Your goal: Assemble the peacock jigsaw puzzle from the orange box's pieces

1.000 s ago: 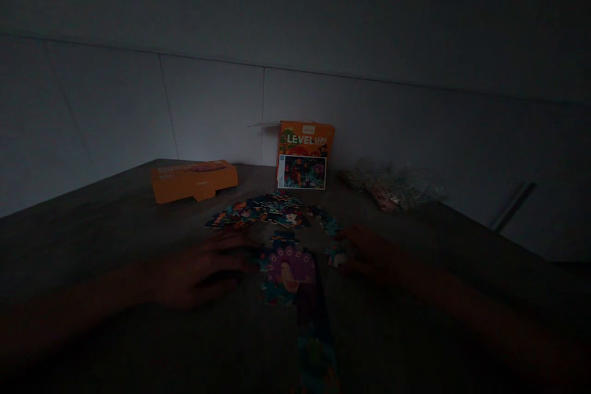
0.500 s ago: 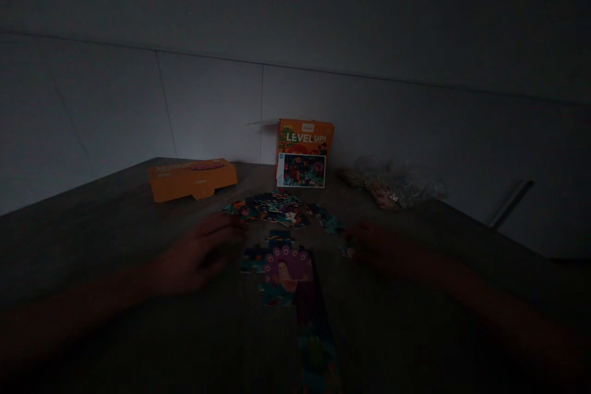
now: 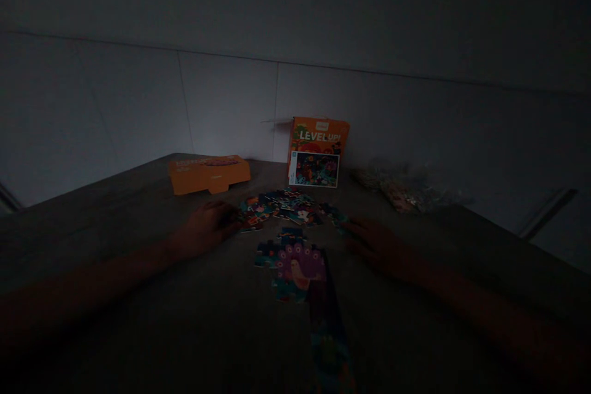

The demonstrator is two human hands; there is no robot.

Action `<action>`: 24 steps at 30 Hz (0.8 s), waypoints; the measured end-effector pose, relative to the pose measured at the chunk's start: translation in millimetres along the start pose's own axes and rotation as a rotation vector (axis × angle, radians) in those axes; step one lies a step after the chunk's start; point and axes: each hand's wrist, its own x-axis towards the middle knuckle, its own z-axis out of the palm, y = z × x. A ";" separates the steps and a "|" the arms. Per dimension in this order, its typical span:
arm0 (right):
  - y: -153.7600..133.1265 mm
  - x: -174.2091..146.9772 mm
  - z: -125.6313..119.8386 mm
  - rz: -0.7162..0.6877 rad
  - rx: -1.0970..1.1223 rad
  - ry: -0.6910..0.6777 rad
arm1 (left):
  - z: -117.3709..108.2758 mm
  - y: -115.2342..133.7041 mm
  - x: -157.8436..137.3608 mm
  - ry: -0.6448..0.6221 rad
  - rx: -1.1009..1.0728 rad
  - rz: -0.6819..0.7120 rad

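My left hand (image 3: 207, 228) rests at the left edge of a heap of loose jigsaw pieces (image 3: 289, 203), its fingers bent but apart, the tips in deep shadow. On the other side, my right hand (image 3: 376, 243) lies low over the table with fingers stretched towards a short trail of pieces (image 3: 331, 212) and touching its near end. No piece shows lifted in either hand. Between my forearms is a joined part of the puzzle (image 3: 300, 268) with a purple peacock; a dark strip of joined pieces (image 3: 329, 345) runs from it towards me.
An orange "LEVEL UP!" box (image 3: 318, 129) stands at the back with a picture card (image 3: 316, 169) leaning on it. To its left lies an orange box part (image 3: 210, 175); to its right, crumpled clear plastic bags (image 3: 410, 188). The grey table (image 3: 115, 197) meets a pale wall. Light is very dim.
The view has swung slightly left. My left hand has moved forward against the heap's edge. My right hand has shifted inward, and the piece near its fingertips now lies closer to the trail.
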 end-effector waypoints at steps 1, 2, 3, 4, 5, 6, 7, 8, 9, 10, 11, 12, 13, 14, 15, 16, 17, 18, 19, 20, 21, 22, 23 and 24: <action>0.0 -0.5 -0.7 0.004 0.009 0.002 | 0.3 -1.1 0.4 0.007 -0.024 0.000; 0.2 -0.9 -1.0 0.009 0.016 0.003 | 0.9 -2.5 0.9 0.015 -0.046 0.000; 0.8 -1.1 -0.8 0.014 0.022 0.007 | 1.6 -3.9 1.4 0.023 -0.064 -0.002; 1.7 -1.1 0.0 0.017 0.026 0.010 | 2.4 -5.1 1.8 0.031 -0.077 -0.005; 3.1 -1.0 1.3 0.020 0.032 0.014 | 3.1 -6.0 2.0 0.043 -0.089 -0.009; 4.9 -0.8 3.0 0.020 0.039 0.020 | 3.7 -6.5 2.0 0.059 -0.105 -0.012; 6.8 -0.5 5.0 0.019 0.045 0.025 | 4.0 -6.6 1.7 0.080 -0.119 -0.012; 8.8 -0.2 6.9 0.019 0.051 0.030 | 4.0 -6.3 1.1 0.107 -0.131 -0.009; 10.7 0.0 8.7 0.019 0.054 0.034 | 3.8 -5.6 0.3 0.138 -0.141 -0.003; 12.3 0.1 10.2 0.022 0.053 0.033 | 3.4 -4.6 -0.7 0.170 -0.150 0.009; 13.7 0.2 11.3 0.026 0.051 0.030 | 2.8 -3.5 -1.7 0.200 -0.160 0.028; 14.7 0.2 12.0 0.029 0.051 0.027 | 2.1 -2.3 -2.8 0.228 -0.172 0.052; 15.3 0.2 12.3 0.032 0.055 0.027 | 1.3 -1.0 -3.9 0.251 -0.184 0.080; 15.6 0.2 12.2 0.035 0.060 0.028 | 0.5 0.2 -5.0 0.268 -0.196 0.111; 15.6 0.2 11.9 0.038 0.063 0.029 | -0.3 1.4 -6.1 0.279 -0.206 0.145; 15.4 0.3 11.2 0.042 0.065 0.028 | -1.1 2.4 -7.0 0.288 -0.214 0.182; 14.9 0.4 10.5 0.047 0.065 0.024 | -1.7 3.3 -7.9 0.296 -0.218 0.217; 14.2 0.6 9.6 0.049 0.065 0.017 | -2.2 4.0 -8.6 0.304 -0.221 0.252; 13.5 0.7 8.8 0.050 0.064 0.013 | -2.6 4.5 -9.2 0.311 -0.223 0.283; 12.8 0.8 8.1 0.055 0.065 0.012 | -3.0 5.0 -9.8 0.318 -0.224 0.308; 12.1 0.9 7.5 0.058 0.065 0.010 | -3.3 5.3 -10.3 0.325 -0.225 0.326; 11.6 0.9 7.1 0.056 0.062 0.008 | -3.6 5.7 -10.7 0.330 -0.224 0.337; 11.1 0.9 6.7 0.050 0.057 0.016 | -3.9 5.9 -11.0 0.333 -0.221 0.342; 10.8 0.9 6.4 0.041 0.054 0.024 | -4.2 6.1 -11.2 0.330 -0.207 0.338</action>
